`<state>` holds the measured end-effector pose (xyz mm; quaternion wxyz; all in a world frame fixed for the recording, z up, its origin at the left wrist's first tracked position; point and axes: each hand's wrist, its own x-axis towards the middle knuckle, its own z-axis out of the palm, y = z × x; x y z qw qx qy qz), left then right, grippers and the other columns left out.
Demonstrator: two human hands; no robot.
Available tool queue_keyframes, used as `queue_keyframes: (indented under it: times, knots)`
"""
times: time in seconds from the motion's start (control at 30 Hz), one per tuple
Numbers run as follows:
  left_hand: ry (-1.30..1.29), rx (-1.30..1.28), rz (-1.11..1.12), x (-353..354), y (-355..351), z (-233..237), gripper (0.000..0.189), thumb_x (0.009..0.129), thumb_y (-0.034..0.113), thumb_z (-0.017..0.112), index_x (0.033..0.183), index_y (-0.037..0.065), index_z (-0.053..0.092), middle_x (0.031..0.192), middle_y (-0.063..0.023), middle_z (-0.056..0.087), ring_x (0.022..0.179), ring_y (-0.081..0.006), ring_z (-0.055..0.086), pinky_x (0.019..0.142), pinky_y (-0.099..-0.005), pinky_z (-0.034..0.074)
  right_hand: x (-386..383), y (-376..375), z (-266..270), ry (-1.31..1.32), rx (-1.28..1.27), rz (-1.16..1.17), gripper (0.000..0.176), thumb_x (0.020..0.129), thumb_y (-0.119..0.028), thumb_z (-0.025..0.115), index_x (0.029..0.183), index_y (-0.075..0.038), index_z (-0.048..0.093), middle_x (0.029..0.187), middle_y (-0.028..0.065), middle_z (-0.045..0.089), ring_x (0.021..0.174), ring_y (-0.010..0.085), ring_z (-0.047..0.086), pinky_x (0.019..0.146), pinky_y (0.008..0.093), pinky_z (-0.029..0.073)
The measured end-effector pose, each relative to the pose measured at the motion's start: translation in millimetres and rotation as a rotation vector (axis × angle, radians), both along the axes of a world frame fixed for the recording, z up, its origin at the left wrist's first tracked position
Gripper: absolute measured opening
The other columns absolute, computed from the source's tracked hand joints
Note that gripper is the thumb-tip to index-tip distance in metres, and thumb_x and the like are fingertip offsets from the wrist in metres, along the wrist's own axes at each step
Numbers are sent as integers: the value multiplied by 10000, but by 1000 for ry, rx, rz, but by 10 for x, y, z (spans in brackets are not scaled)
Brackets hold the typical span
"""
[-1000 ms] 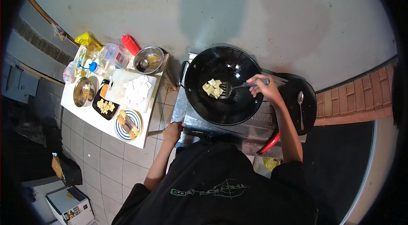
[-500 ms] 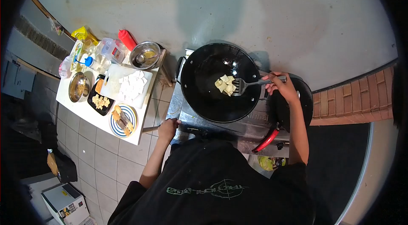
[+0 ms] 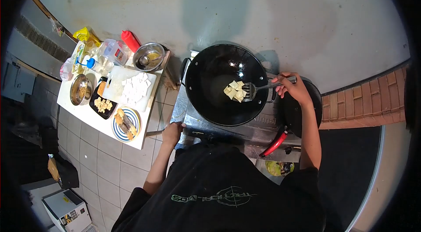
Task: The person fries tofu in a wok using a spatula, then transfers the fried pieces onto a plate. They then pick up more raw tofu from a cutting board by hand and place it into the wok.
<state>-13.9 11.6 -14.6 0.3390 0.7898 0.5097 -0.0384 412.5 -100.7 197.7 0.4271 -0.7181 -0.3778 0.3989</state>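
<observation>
A black wok sits on the metal stove, with several pale, flat dough pieces clustered in its middle. In my right hand is the handle of a slotted metal spatula; its slotted head lies against the right side of the pieces. My left hand is closed at the stove's front left corner. A thin grey bar shows to the left of that hand, and I cannot make out whether the fingers grip anything.
Right of the wok stands a black pan with a red handle. On the white table at left are a cutting board with white pieces, a striped plate, a black tray, steel bowls and a red bottle.
The dough pieces have shifted slightly right and been rearranged against the spatula. My right hand and the spatula have moved only a little. My left hand stays in place.
</observation>
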Motion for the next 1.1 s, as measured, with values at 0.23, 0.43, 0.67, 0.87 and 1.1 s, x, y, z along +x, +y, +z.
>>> queue_keyframes:
  times: [0.23, 0.43, 0.67, 0.87, 1.1]
  knots:
    - [36, 42, -5, -3, -16, -65, 377, 959, 400, 468, 858, 100, 673, 811, -94, 694, 847, -338, 661, 727, -478, 496, -147, 139, -168, -103, -57, 52, 215, 909, -149, 552, 866, 16, 683, 666, 95, 621, 523, 125, 582, 460, 262, 483]
    - [7, 53, 5, -14, -22, -94, 381, 958, 403, 473, 847, 96, 670, 790, -103, 688, 821, -342, 661, 715, -476, 494, -244, 266, -324, -110, -59, 72, 252, 934, -160, 508, 889, 18, 680, 639, 91, 616, 488, 137, 589, 460, 249, 488]
    - [15, 75, -4, -23, -25, -120, 388, 961, 400, 470, 837, 90, 667, 790, -113, 687, 812, -353, 658, 701, -486, 494, -348, 325, -663, 89, 42, 59, 241, 931, -141, 496, 915, 19, 675, 712, 110, 625, 584, 143, 618, 507, 267, 524]
    - [-5, 69, 0, 0, -34, -32, 373, 947, 402, 497, 846, 90, 673, 826, -163, 675, 834, -386, 649, 706, -507, 495, -521, 353, -774, 237, 102, -22, 242, 969, -186, 519, 991, 5, 667, 722, 104, 626, 629, 134, 622, 566, 269, 533]
    - [7, 5, -22, -15, 19, -2, 384, 949, 409, 488, 821, 99, 675, 807, -140, 682, 827, -371, 655, 713, -494, 490, -734, 378, -682, 214, 141, -74, 258, 980, -177, 502, 1012, 37, 641, 754, 111, 627, 653, 142, 626, 592, 269, 541]
